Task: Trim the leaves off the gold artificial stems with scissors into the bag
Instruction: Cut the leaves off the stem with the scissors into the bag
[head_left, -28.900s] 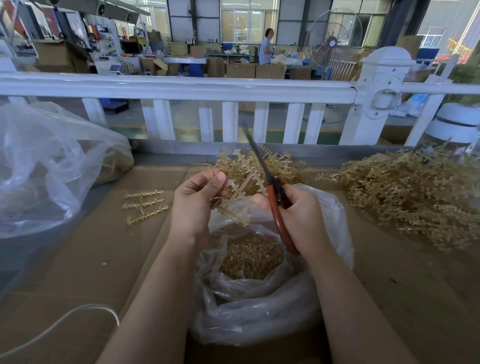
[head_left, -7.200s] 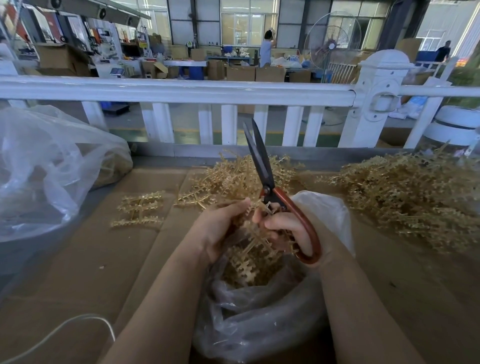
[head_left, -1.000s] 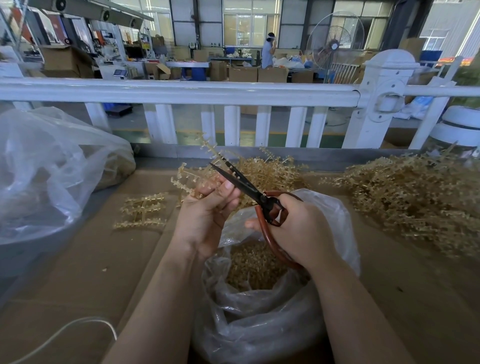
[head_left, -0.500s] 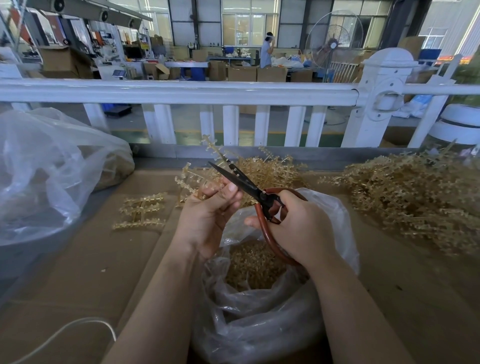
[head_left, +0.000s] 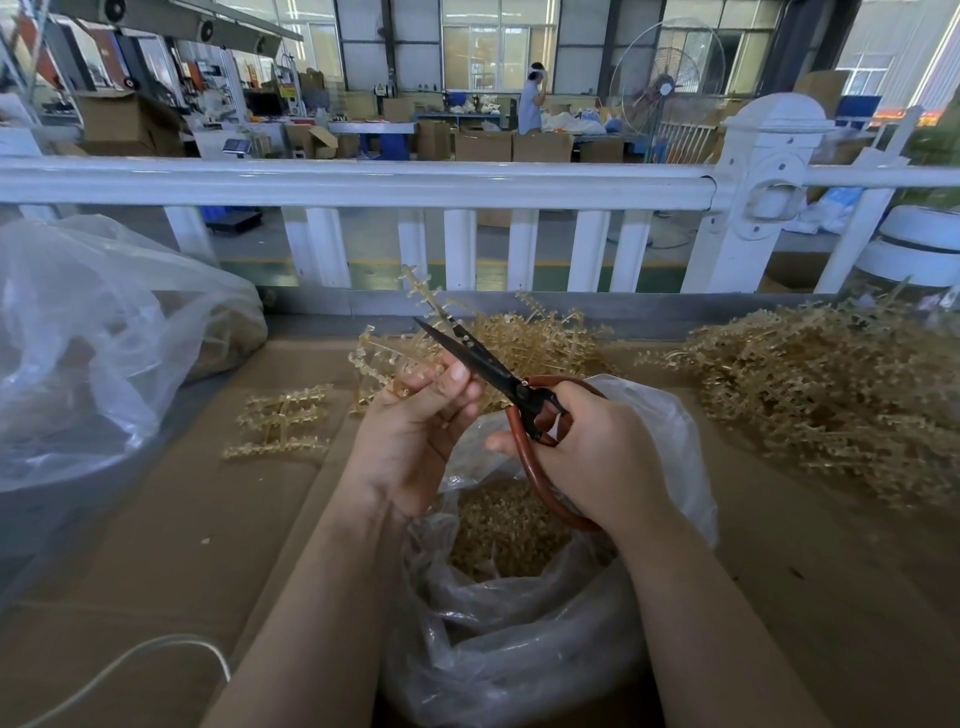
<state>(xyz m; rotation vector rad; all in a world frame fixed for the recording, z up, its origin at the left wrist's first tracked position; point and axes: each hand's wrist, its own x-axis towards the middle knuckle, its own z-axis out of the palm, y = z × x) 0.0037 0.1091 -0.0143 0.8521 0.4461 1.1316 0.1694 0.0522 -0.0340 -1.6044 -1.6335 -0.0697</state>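
I see the gold stem (head_left: 395, 358) pinched in the left hand (head_left: 415, 441) above the open bag (head_left: 670, 431). My right hand (head_left: 592, 457) grips the scissors (head_left: 498, 379), blades nearly together against the stem. Stem piles (head_left: 831, 395) lie right.

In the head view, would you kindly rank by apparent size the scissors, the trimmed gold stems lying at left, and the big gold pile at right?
1. Tangled gold stem pile, plainly largest.
2. Red-handled black scissors in the right hand.
3. Small flat cluster of trimmed gold stems, though the scissors sit nearer the camera, so this gap is unsure.
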